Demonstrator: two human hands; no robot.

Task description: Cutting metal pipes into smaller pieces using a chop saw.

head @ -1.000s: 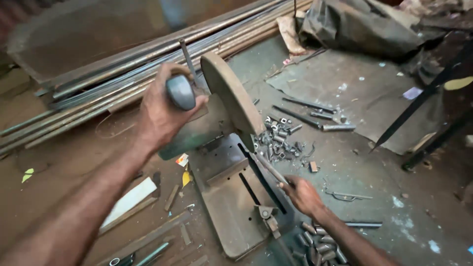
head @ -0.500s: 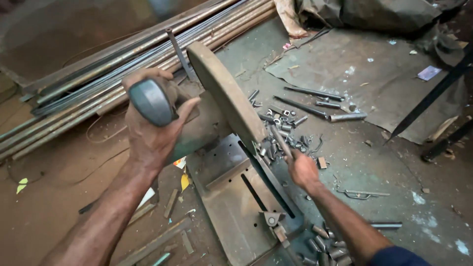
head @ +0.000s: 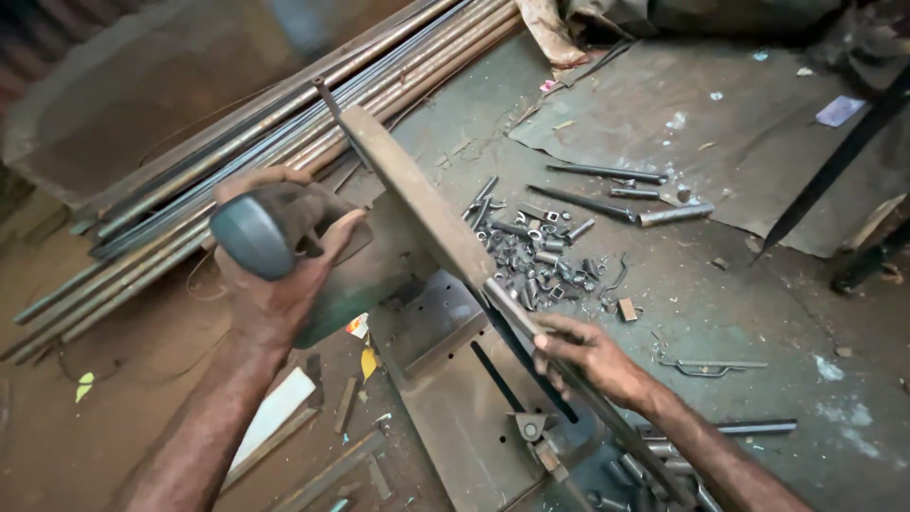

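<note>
My left hand (head: 275,275) grips the grey handle (head: 251,232) of a chop saw, whose rusty blade guard (head: 417,213) stands raised over the saw's metal base (head: 445,379). My right hand (head: 588,356) holds a long thin metal rod (head: 578,384) that lies across the base under the blade. Just beyond the blade sits a pile of short cut metal pieces (head: 540,256) on the floor.
A bundle of long steel rods and pipes (head: 284,142) lies along the upper left. Loose bars (head: 607,190) rest on a grey sheet (head: 720,123) at the upper right. More cut pieces (head: 654,474) sit at the bottom. Scraps and a pale strip (head: 275,412) lie near my left arm.
The view has shifted closer and the saw handle with my left hand has come lower and leftward. My right hand stays on the rod at the base.
</note>
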